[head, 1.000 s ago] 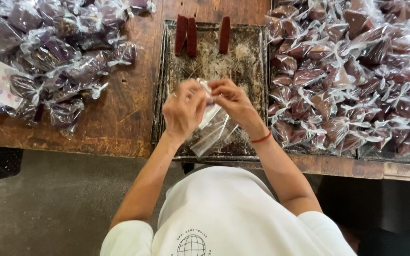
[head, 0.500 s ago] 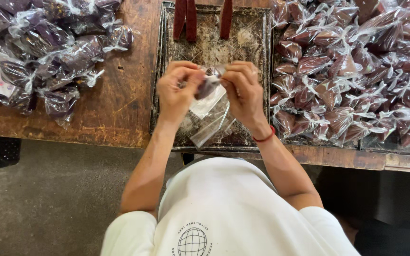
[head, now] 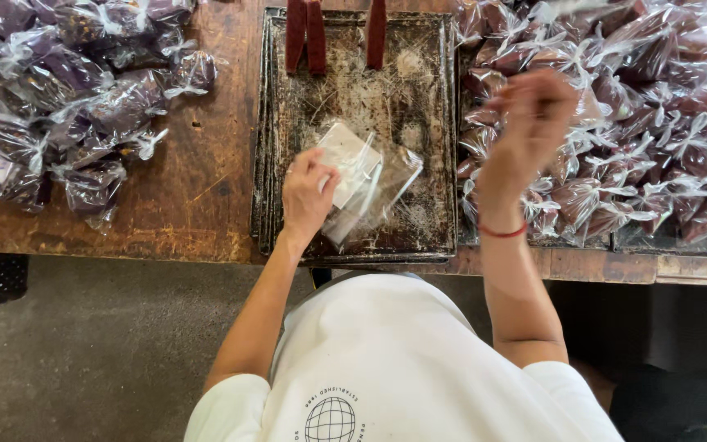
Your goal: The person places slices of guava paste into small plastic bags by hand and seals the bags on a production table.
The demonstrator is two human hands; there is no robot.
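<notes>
My left hand (head: pixel 308 192) presses the thin, slippery plastic sheets (head: pixel 366 184) on the tray (head: pixel 353 90); best pinched at a corner. My right hand (head: pixel 533 110) is blurred, its grip I cannot tell

**Left hand on the wrappers, right hand over the wrapped pile**

I see my left hand (head: pixel 308 195) resting fingers-down on a small stack of clear plastic wrappers (head: pixel 367 182) lying on the dark, worn baking tray (head: pixel 386 90). Three dark red bars (head: pixel 314 33) sit at the tray's far edge. My right hand (head: pixel 533 110), blurred, hangs raised above the heap of wrapped brown sweets (head: pixel 656 123) on the right. A second heap of darker wrapped sweets (head: pixel 75 90) lies on the wooden table (head: pixel 198 188) to the left.
</notes>
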